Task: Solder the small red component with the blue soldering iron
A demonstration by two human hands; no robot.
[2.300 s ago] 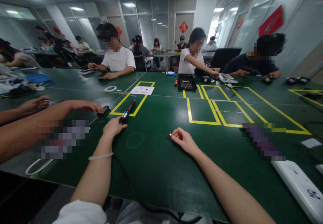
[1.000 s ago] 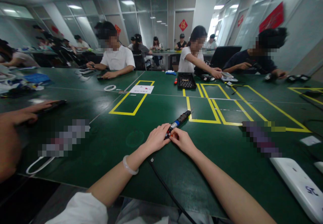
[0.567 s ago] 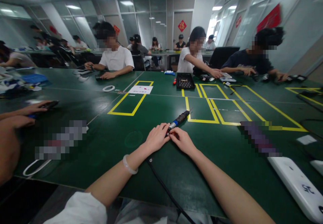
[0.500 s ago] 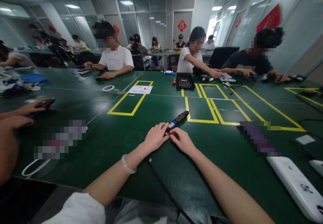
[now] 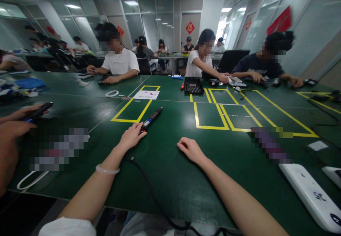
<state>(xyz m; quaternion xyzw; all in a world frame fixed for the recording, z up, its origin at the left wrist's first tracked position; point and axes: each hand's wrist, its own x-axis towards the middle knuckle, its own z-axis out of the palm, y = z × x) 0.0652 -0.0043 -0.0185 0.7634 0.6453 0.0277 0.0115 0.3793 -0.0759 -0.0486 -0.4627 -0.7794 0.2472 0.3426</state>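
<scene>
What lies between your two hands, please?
Nothing: the head view shows bare green table between the left hand and the right hand.

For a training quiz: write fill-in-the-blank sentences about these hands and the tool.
The left hand holds the tool; the right hand does ___ touch it.
The tool lies on a ___ table.
Beside it runs ___ tape.
A bracelet circles the ___ wrist.
Missing: not, green, yellow, left.
</scene>
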